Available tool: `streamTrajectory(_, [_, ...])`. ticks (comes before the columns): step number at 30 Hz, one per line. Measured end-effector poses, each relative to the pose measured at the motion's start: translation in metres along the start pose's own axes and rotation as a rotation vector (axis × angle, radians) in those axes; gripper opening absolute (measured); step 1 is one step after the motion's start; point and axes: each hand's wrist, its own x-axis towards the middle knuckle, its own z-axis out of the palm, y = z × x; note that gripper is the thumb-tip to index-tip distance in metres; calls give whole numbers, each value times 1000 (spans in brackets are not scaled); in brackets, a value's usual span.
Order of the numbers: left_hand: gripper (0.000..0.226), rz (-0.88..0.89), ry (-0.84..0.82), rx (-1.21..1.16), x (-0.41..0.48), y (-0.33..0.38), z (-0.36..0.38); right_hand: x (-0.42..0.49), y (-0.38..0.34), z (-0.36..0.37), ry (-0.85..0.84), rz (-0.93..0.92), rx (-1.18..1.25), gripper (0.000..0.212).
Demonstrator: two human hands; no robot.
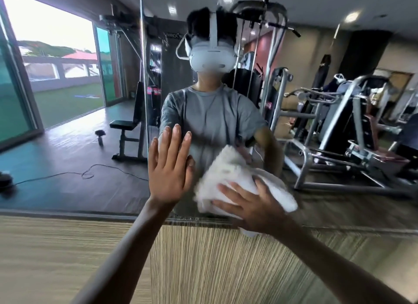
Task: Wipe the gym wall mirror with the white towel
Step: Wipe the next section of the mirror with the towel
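Both forearms reach fwd over the striped beige wood-grain wall panel (56,247). L hand (168,174) lies flat on the glass, fingers straight & close together, holding nothing. R hand (255,206), just beside it, presses the bunched white fluffy towel (230,168) onto the big frameless gym wall mirror (67,145), fingers spread over the cloth, near the mirror's btm edge. Reflected behind: a person in a grey tee w/ white headset (211,57), black padded bench (129,124) at view left, chrome weight machine (339,127) at view right.
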Motion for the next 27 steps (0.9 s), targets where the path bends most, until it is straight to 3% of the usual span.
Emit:
streamTrajectory(2, [53, -8, 4, -17, 1, 0, -3, -28, 27, -2, -38, -167, -41, 49])
streamTrajectory(3, [52, -8, 5, -22, 1, 0, -3, -35, 45, -6, -38, -154, -40, 55])
streamTrajectory(5, [51, -19, 7, -37, 6, -3, -4, -26, 86, -21, -5, 36, -25, 71])
streamTrajectory(8, [46, -100, 33, -145, 31, -7, -7, 35, 123, -51, 136, 415, -15, 68])
streamTrajectory(11, [44, -86, 66, -167, 64, -13, -8, 83, 111, -61, 165, 549, 20, 69])
streamTrajectory(13, [48, -51, 57, -141, 78, -17, -8, 87, 91, -53, 155, 458, -16, 70])
streamTrajectory(17, [56, 32, -1, 20, 83, -20, -10, 51, 99, -44, 96, 25, -124, 69])
streamTrajectory(19, [53, 39, 8, 25, 83, -19, -12, 38, 126, -49, 69, -21, -100, 72])
streamTrajectory(24, [53, 15, -3, 41, 83, -13, -13, 103, 188, -87, 243, 633, 4, 65])
streamTrajectory(27, [51, 25, 1, 30, 82, -16, -15, 157, 176, -98, 300, 782, 62, 63])
